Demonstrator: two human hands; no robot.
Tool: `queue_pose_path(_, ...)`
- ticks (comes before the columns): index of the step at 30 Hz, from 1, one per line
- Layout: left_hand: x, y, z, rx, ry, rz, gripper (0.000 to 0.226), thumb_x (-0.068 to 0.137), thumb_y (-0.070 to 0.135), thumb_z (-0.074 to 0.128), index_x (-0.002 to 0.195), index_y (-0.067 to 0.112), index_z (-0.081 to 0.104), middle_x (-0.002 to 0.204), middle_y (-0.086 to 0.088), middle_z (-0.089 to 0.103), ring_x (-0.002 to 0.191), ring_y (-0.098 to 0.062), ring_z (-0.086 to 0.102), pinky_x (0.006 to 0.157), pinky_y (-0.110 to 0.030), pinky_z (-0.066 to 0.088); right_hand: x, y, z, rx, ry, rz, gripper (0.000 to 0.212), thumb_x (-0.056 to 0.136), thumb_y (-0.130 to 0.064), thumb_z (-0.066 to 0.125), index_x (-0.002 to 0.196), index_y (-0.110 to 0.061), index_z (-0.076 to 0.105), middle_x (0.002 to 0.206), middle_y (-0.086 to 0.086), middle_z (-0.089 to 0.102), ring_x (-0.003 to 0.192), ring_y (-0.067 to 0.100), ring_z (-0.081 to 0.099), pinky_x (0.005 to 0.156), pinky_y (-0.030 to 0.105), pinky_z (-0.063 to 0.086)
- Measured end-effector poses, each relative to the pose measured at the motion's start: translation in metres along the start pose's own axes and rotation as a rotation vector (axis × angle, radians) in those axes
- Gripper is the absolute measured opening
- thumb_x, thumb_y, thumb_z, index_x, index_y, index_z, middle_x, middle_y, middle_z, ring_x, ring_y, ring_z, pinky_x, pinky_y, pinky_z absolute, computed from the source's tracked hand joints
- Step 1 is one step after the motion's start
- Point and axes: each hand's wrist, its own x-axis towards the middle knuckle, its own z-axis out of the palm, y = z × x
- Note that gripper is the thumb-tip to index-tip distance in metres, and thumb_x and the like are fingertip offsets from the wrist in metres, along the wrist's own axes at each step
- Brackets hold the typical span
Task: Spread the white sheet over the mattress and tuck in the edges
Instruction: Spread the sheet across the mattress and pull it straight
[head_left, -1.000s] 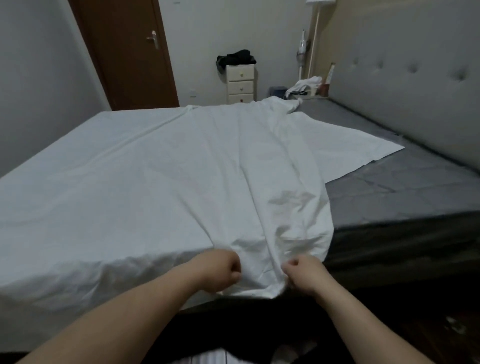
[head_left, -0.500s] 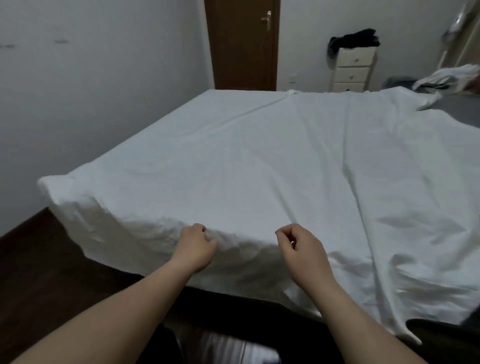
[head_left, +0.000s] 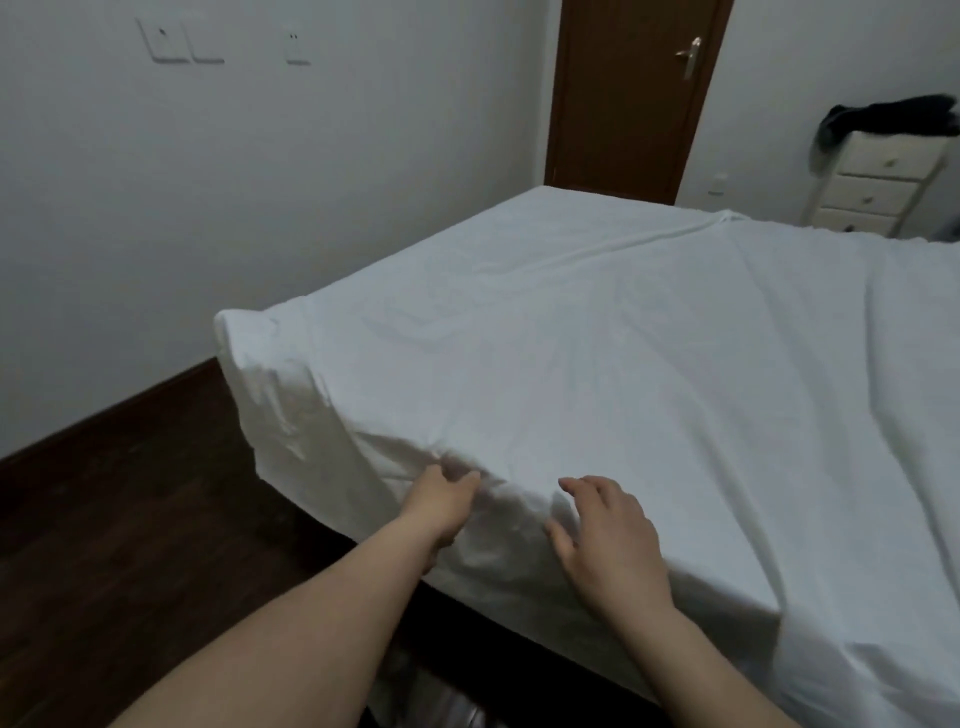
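White-walled room, one bed (head_left: 363, 499): one sheet (head_left: 649, 389) draped; left hand (head_left: 441, 501) pinching sheet's edge, right hand (head_left: 608, 530) flat, fingers spread.

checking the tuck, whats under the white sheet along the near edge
Only dark bed base shows below the white sheet hem. The mattress itself is fully covered here. Left hand and right hand rest on the draped side.
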Motion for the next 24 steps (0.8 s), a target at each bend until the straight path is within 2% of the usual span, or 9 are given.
queue_pose_path(1, 0.004, 0.000, 0.002, -0.078, -0.013, -0.035, 0.039, 0.096, 0.050, 0.057, 0.123, 0.022, 0.051, 0.108, -0.002, 0.063, 0.094, -0.025, 0.068, 0.071, -0.036, 0.054, 0.006, -0.003, 0.003, -0.076, -0.026, -0.020, 0.042, 0.090, -0.048, 0.068, 0.128, -0.030, 0.065, 0.124, -0.002, 0.063, 0.112, 0.028, 0.059, 0.087, 0.043, 0.051)
queue_pose_path(2, 0.007, -0.001, 0.006, -0.137, -0.028, -0.062, 0.034, 0.099, 0.048, 0.055, 0.119, 0.021, 0.052, 0.103, -0.001, 0.063, 0.088, -0.022, 0.067, 0.067, -0.034, 0.050, 0.008, -0.004, 0.005, -0.142, -0.038, -0.037, 0.036, 0.088, -0.049, 0.069, 0.120, -0.032, 0.067, 0.115, -0.003, 0.065, 0.105, 0.027, 0.061, 0.080, 0.042, 0.050)
queue_pose_path(4, 0.015, 0.000, 0.012, -0.216, -0.061, -0.091, 0.038, 0.100, 0.050, 0.053, 0.117, 0.016, 0.058, 0.100, -0.002, 0.066, 0.079, -0.019, 0.065, 0.064, -0.032, 0.045, 0.014, -0.005, 0.010, -0.187, -0.012, -0.058, 0.017, 0.086, -0.041, 0.073, 0.100, -0.030, 0.070, 0.096, -0.004, 0.063, 0.089, 0.027, 0.061, 0.067, 0.040, 0.048)
queue_pose_path(6, 0.021, 0.002, 0.015, -0.267, -0.067, -0.083, 0.040, 0.101, 0.049, 0.052, 0.109, 0.012, 0.063, 0.094, -0.002, 0.066, 0.071, -0.016, 0.062, 0.059, -0.029, 0.041, 0.019, -0.004, 0.012, -0.153, 0.025, -0.025, 0.005, 0.088, -0.032, 0.073, 0.088, -0.029, 0.068, 0.086, -0.006, 0.058, 0.081, 0.026, 0.058, 0.061, 0.038, 0.046)
queue_pose_path(9, 0.029, 0.005, 0.014, -0.253, -0.057, -0.079, 0.040, 0.103, 0.044, 0.050, 0.098, 0.008, 0.065, 0.081, -0.004, 0.068, 0.065, -0.017, 0.058, 0.055, -0.027, 0.038, 0.023, -0.003, 0.012, -0.092, 0.022, 0.023, 0.008, 0.093, -0.033, 0.067, 0.087, -0.028, 0.066, 0.085, -0.009, 0.054, 0.082, 0.022, 0.055, 0.065, 0.039, 0.047)
queue_pose_path(12, 0.036, 0.007, 0.012, -0.215, -0.035, -0.064, 0.032, 0.105, 0.040, 0.048, 0.108, 0.011, 0.060, 0.075, -0.004, 0.072, 0.058, -0.015, 0.062, 0.050, -0.023, 0.038, 0.024, -0.003, 0.009, 0.014, -0.013, 0.039, 0.013, 0.095, -0.036, 0.065, 0.085, -0.028, 0.065, 0.088, -0.010, 0.054, 0.088, 0.018, 0.055, 0.072, 0.039, 0.050)
queue_pose_path(17, 0.032, 0.013, 0.006, -0.177, -0.086, -0.060, 0.027, 0.106, 0.037, 0.049, 0.112, 0.011, 0.057, 0.072, -0.001, 0.071, 0.054, -0.012, 0.061, 0.050, -0.022, 0.038, 0.028, -0.001, 0.002, 0.100, -0.074, 0.085, 0.015, 0.097, -0.038, 0.062, 0.083, -0.031, 0.060, 0.089, -0.012, 0.053, 0.089, 0.011, 0.054, 0.076, 0.035, 0.050)
queue_pose_path(21, 0.026, 0.015, -0.002, -0.160, -0.098, -0.042, 0.021, 0.104, 0.034, 0.053, 0.100, 0.013, 0.057, 0.063, 0.003, 0.068, 0.049, -0.010, 0.059, 0.052, -0.022, 0.038, 0.029, -0.002, -0.006, 0.160, -0.123, 0.111, 0.015, 0.099, -0.038, 0.060, 0.085, -0.032, 0.059, 0.092, -0.014, 0.056, 0.089, 0.007, 0.055, 0.078, 0.033, 0.050)
queue_pose_path(24, 0.018, 0.015, -0.011, -0.124, -0.122, -0.043, 0.022, 0.104, 0.032, 0.055, 0.088, 0.016, 0.055, 0.055, 0.006, 0.064, 0.048, -0.010, 0.057, 0.054, -0.021, 0.037, 0.018, -0.006, -0.011, 0.124, -0.157, 0.058, 0.013, 0.101, -0.036, 0.055, 0.089, -0.031, 0.057, 0.095, -0.013, 0.057, 0.091, 0.011, 0.057, 0.081, 0.036, 0.051)
